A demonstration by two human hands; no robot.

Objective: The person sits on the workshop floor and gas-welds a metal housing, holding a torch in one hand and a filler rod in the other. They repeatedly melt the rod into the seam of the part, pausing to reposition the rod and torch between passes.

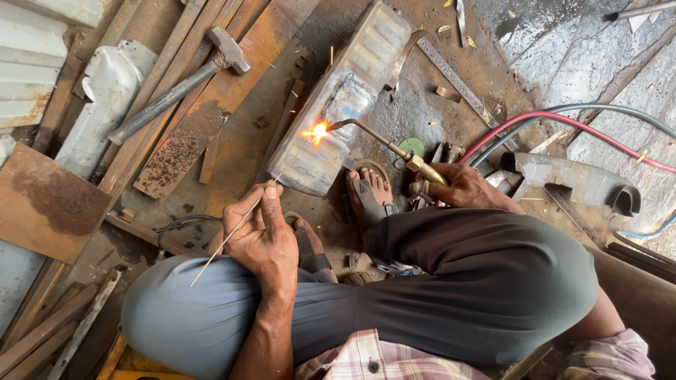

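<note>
While the person squatted over the floor (232, 151), the scene ran as follows, left to right. Far left: a rusty flat plate (44, 200) and a bent pale sheet-metal piece (105, 98), both well apart from the work. Next: a hammer (179, 81) lying across rusted steel strips (204, 119). Left hand (264, 236): fingers pinched shut on a thin filler rod (246, 214), whose far end reached up to the flame (317, 131). Centre: a ribbed sheet-metal box (345, 91) lying on the floor, the flame playing on its near side wall, sparks scattered about it. Below it: two sandalled feet (370, 193), just beside the box's near end. Right hand (458, 186): closed around the brass body of a gas torch (394, 148), its curved tip pointing left at the box. Right: red and dark hoses (563, 123) trailing from the torch across the floor, past a curved metal offcut (570, 179). Risks, as judged: sparks or dripping metal might have landed on the bare toes, being so near; the thin wall might have burned through if the flame dwelt too long; the hoses lay among sharp scrap that could have cut or scorched them. Obstructions: the strips and hammer crowded the left side of the box; small offcuts littered the right.
</note>
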